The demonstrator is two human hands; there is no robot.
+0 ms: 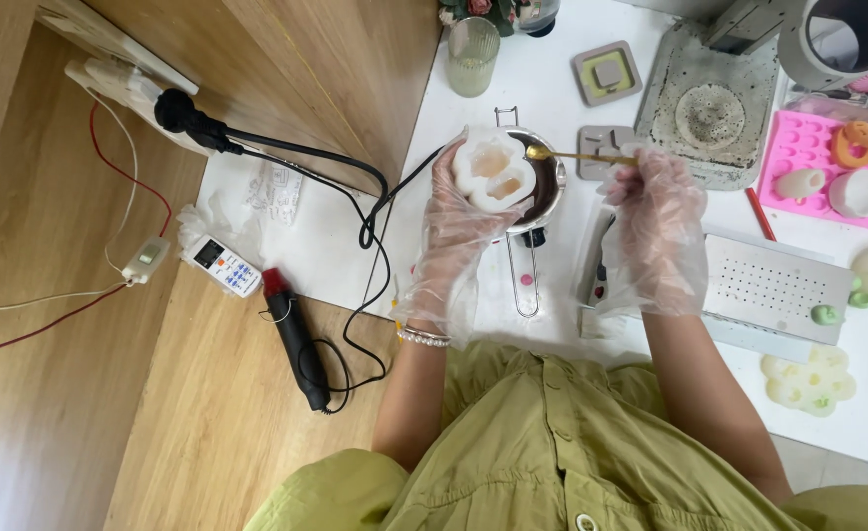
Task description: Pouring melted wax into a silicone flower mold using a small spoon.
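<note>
A slim gold-coloured metal spoon is held with its long axis nearly level across the view, its small bowl pointing to nine o'clock and its handle running to three o'clock. The bowl is poised at the rim of a white translucent silicone mould, whose two cavities, filled with pale amber liquid, face upward. The mould is cradled in the left hand, which is covered by a clear plastic glove and curled closed around the mould's underside; the fingertips are hidden behind it. The spoon's handle end is pinched in the right hand, gloved likewise, with its fingers clenched on the handle, though the exact finger placement is blurred by the crinkled glove. Beneath the mould, a small steel melting pot is largely covered, and only its right rim and its wire handle toward six o'clock can be made out. Both hands are held over the white table. At three o'clock of the right hand a pink silicone mould tray lies partly cut off by the frame edge.
</note>
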